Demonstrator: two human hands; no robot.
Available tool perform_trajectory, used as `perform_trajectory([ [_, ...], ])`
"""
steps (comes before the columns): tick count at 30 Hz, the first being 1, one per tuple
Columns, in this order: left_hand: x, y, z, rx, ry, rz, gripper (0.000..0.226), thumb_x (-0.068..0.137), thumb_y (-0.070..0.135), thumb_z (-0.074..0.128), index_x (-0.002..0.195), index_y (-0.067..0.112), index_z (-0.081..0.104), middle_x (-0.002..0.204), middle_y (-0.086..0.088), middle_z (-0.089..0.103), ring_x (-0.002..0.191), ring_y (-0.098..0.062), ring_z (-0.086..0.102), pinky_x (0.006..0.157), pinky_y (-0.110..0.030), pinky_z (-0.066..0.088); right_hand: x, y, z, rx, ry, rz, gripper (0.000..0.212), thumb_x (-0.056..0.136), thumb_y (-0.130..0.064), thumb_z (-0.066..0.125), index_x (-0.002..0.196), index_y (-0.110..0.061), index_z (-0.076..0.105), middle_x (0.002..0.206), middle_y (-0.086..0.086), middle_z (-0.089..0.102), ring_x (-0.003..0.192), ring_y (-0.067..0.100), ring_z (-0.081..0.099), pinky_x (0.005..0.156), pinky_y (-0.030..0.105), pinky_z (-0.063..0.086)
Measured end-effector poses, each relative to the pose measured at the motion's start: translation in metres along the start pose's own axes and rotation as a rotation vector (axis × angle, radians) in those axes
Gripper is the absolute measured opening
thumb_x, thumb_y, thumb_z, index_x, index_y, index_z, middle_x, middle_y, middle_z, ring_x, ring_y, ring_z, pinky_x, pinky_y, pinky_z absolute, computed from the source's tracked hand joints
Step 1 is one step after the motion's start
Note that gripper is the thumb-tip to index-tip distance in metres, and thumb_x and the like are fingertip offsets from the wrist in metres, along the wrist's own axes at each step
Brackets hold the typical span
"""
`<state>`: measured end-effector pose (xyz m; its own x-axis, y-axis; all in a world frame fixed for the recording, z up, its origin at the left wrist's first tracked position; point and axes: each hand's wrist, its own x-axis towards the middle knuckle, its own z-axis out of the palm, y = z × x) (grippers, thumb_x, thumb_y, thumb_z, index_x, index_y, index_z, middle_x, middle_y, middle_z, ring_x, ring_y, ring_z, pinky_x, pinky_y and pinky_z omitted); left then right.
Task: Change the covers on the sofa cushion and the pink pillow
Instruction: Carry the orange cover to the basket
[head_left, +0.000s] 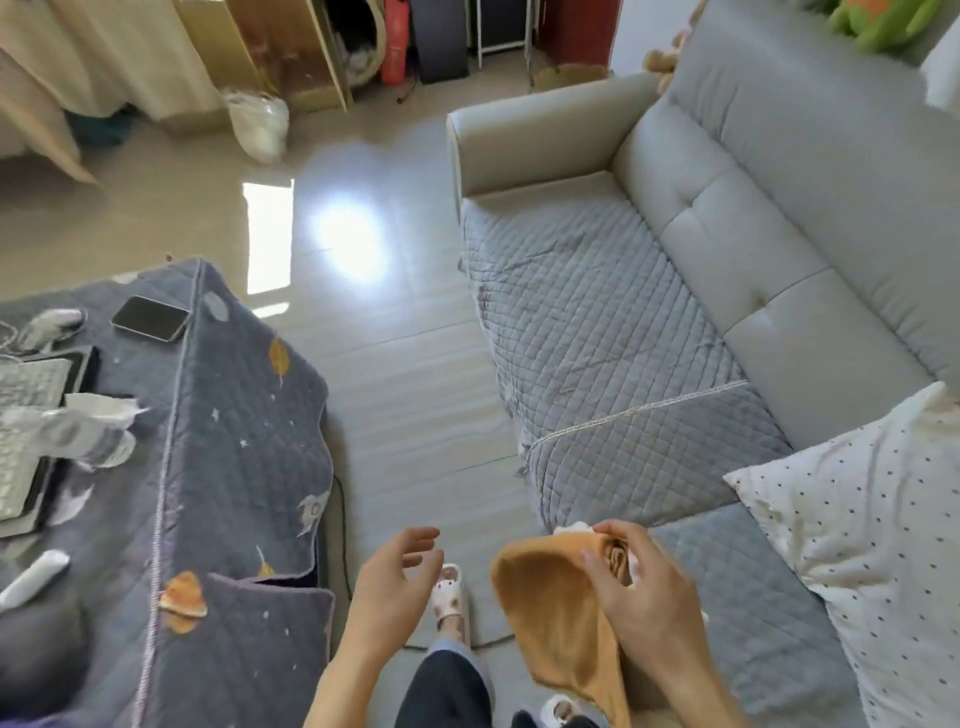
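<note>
right hand (641, 592): fingers curled round bunched orange cover (550, 613), held over front edge of sofa (753, 208) seat | left hand (395, 582): relaxed, fingers spread, holds nothing, beside cover | white dotted pillow (872, 530): right end of seat

A home living room. A grey sofa (753, 218) with a quilted seat cover (597, 332) faces a cloth-draped table (218, 467) across tiled floor (405, 395).
</note>
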<state>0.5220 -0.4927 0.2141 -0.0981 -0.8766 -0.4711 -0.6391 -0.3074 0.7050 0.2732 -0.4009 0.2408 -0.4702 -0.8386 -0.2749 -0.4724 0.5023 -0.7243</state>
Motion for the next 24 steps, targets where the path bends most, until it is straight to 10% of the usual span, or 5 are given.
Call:
perform_trajectory([
  [24,0.454,0.146,-0.24,-0.145,0.041,0.014,0.012,0.093,0.03,0.066,0.101,0.038,0.068,0.098,0.02,0.072,0.089,0.006,0.066,0.072,-0.014,0.049,0.426,-0.268,0.131,-0.039,-0.039,0.035,0.018,0.084,-0.045,0.071,0.097,-0.048,0.06,0.093,-0.018,0.064,0.087,0.01,0.059,0.075,0.025,0.041],
])
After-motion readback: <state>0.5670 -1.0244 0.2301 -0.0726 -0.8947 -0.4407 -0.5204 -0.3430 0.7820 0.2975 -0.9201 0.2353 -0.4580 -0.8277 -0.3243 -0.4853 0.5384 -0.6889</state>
